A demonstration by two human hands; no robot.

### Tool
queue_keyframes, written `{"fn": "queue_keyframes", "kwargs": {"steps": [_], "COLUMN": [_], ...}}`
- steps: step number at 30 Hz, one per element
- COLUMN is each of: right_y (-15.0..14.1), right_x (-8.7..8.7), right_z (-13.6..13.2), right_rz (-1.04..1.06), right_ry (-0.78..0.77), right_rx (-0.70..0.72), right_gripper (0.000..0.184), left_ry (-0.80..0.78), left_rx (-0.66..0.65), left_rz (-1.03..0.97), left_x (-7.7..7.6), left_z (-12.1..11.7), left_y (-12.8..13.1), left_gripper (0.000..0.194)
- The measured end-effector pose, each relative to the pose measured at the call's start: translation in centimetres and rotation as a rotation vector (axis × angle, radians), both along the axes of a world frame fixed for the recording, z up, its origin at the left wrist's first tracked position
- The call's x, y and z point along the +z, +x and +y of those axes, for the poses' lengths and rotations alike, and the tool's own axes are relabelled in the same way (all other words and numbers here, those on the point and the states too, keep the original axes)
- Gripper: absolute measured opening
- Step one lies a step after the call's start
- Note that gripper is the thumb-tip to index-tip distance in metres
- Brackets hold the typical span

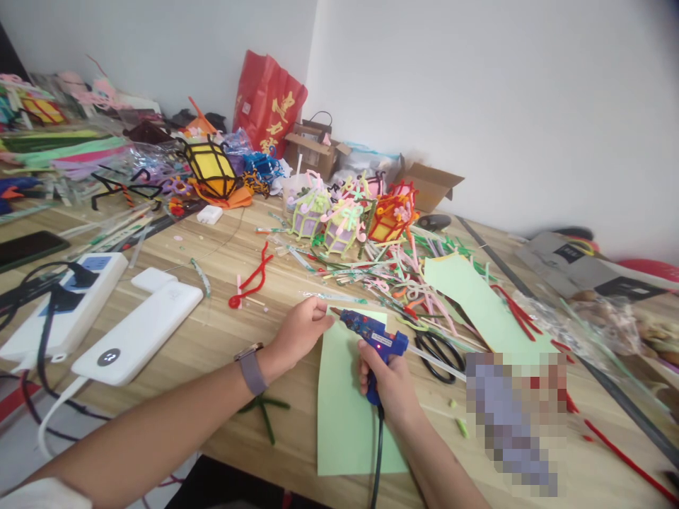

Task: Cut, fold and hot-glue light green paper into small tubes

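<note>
R hand (391,382) is clamped on blue glue gun (390,343) over green paper (344,417); L hand (298,332) is nr nozzle (338,312), its grip I can't tell. Better keep steady, fingers clear, prob. v. hot.

Plastic glue gun (391,342), matt paper (339,403), wooden table (297,449)

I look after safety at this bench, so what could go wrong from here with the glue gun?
Burn: the left hand is very close to the nozzle of the blue glue gun, which may be hot.
Drips: the green sheet lies beneath the gun, so stray glue might land on it.
Snag: the black cord trails from the handle in the right hand and could catch and tug the gun.
</note>
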State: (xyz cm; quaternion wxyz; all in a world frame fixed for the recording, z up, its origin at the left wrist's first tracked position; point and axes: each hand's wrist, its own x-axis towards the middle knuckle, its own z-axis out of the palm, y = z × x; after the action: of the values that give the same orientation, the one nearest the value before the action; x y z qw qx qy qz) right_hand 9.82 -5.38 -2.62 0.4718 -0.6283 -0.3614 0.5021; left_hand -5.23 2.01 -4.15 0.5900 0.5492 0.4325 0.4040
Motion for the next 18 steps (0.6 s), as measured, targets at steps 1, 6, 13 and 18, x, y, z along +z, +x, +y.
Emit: {"fn": "queue_keyframes", "kwargs": {"steps": [1, 6, 13, 18], "right_y": [-0.01, 0.06, 0.19, 0.11], "right_x": [0.02, -0.07, -0.28, -0.02], "right_z": [0.00, 0.00, -0.03, -0.03], "right_rz": [-0.004, -0.020, -0.045, -0.043], "right_ry": [0.001, -0.002, 0.018, 0.006], "right_rx": [0.001, 0.002, 0.013, 0.000], "right_gripper": [0.055, 0.056, 0.055, 0.055], "left_ry": [0.005, 0.023, 0.030, 0.048], "left_rx": [0.001, 0.012, 0.023, 0.037], "left_rz": [0.007, 0.038, 0.054, 0.059], "left_x": [-0.05, -0.21, 0.03, 0.05], "left_z": [0.01, 0.07, 0.00, -0.01], "left_y": [0.00, -0.03, -0.04, -0.05], "left_gripper": [0.022, 0.021, 0.020, 0.019]}}
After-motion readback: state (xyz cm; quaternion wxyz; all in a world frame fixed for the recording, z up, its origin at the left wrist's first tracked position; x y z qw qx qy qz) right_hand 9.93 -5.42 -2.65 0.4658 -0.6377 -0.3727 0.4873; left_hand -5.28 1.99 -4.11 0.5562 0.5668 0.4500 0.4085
